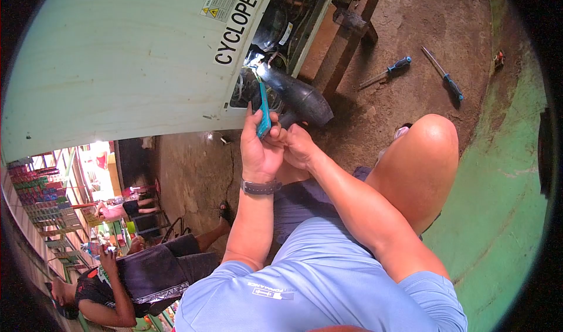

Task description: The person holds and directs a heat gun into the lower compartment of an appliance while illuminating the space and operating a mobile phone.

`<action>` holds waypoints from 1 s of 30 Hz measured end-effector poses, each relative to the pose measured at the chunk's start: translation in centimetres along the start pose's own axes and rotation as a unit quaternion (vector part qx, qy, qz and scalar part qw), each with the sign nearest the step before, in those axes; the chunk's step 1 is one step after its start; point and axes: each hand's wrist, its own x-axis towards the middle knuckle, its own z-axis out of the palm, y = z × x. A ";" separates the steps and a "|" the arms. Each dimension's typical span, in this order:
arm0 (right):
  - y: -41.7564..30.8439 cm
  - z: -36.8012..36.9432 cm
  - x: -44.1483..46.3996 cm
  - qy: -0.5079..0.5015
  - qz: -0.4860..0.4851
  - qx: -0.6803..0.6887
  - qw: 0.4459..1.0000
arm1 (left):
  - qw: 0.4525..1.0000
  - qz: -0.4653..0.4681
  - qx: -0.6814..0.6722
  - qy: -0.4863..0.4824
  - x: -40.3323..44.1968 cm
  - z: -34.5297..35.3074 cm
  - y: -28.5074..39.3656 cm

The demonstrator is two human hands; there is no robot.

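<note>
Fingers: those of the left hand (261,150) pinch a teal object (264,112) against the thumb; those of the right hand (299,147) are curled close beside them, though what they grip is hidden and cannot be told.
Bystander (167,273): at far left, a person in dark clothing, well apart from the two hands.
Pale panel (117,56): bears black lettering beginning "CYCLOPENT" beside warning symbols.
Teal object: slim, tilted, its far end at the lit machine compartment (272,30); its kind is uncertain. A loosened pinch could let it slip among the wires.
Black blower-like tool (302,97): slants across the compartment's lower part, narrow end towards the brightly lit spot, wide end outward. Should it blow hot air, lingering on one spot could scorch nearby wiring; a slack grip could swing it against the teal object.
Brown beam (334,56): lies beside the compartment.
Blue-handled screwdrivers (448,81): two, apart on the floor; a careless foot could roll them.
</note>
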 end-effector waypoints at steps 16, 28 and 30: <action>0.7 -0.6 0.0 0.073 -0.012 -0.057 0.996 | 1.000 -0.022 -0.021 -0.007 0.1 -0.9 -0.1; 0.5 2.1 -0.8 0.158 -0.074 -0.165 0.971 | 0.999 -0.028 -0.030 0.009 -0.1 -0.4 -0.2; 0.8 1.7 -0.5 0.137 -0.087 -0.170 0.972 | 0.999 -0.026 -0.027 0.007 -0.2 -0.3 -0.2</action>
